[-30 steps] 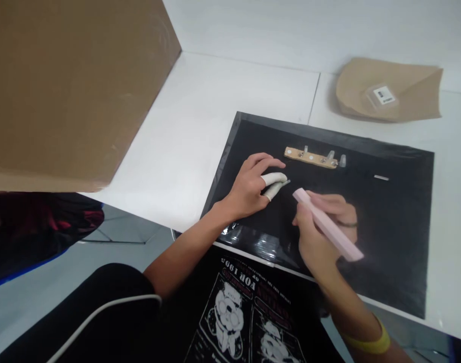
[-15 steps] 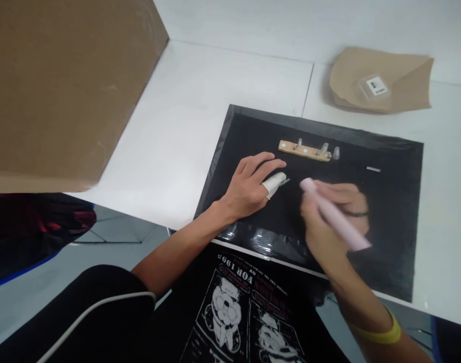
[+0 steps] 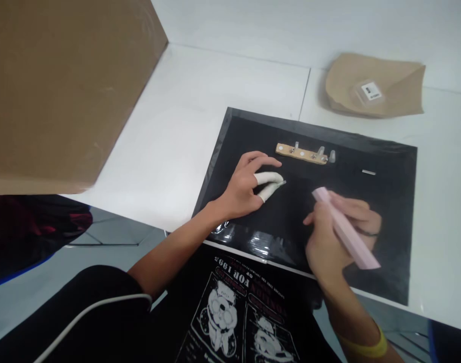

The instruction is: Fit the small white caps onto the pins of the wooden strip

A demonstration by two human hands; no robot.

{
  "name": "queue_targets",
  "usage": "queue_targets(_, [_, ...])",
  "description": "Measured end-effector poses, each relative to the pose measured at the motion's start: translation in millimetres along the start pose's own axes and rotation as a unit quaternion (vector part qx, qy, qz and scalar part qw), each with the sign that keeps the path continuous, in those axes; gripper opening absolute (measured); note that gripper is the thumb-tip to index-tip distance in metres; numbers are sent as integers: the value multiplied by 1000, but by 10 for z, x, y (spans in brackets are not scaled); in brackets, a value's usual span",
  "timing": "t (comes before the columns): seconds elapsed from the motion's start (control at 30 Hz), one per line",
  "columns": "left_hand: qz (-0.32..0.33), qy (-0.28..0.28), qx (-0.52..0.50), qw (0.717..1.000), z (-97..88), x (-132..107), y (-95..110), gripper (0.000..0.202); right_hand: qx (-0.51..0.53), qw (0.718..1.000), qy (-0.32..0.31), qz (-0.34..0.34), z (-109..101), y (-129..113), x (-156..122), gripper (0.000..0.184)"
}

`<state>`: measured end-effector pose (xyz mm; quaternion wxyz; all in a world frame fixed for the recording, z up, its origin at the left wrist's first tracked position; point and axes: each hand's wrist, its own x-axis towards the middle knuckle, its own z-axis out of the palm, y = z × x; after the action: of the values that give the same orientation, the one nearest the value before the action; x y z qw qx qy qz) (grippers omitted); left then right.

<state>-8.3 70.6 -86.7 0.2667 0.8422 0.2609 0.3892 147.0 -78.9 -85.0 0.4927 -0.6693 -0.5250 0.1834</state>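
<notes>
My left hand (image 3: 247,184) rests over the black mat (image 3: 253,131), white covers on its thumb and index finger. Those two tips pinch a small thin greyish piece (image 3: 284,182); its kind is too small to make out. The other fingers stretch forward. My right hand (image 3: 339,227), slightly blurred, is closed around a long pink bar (image 3: 349,236) with flat sides, tilted and apart from the left hand. Beyond the left hand lies a short wooden strip (image 3: 309,155) with white dots, small metal fittings and clear caps (image 3: 321,151) along it.
A short silvery piece (image 3: 369,172) lies at the mat's right. On the white table (image 3: 170,126), a brown paper bag (image 3: 407,91) carries a small clear box (image 3: 370,92) with a label. A big cardboard panel (image 3: 64,91) stands at the left.
My right hand has moved right and toward me with the pink bar. The left hand stays nearly in place, and its covered index finger now shows beside the thumb.
</notes>
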Motion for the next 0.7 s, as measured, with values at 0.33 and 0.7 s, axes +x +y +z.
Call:
queue_targets(0.33, [-101, -63, -159, 980, -129, 74, -17, 6, 22, 997, 49, -59, 340, -319, 108, 22])
queue_targets(0.7, [-102, -36, -117, 987, -74, 59, -21, 7, -2, 993, 84, 85, 254, -344, 148, 27])
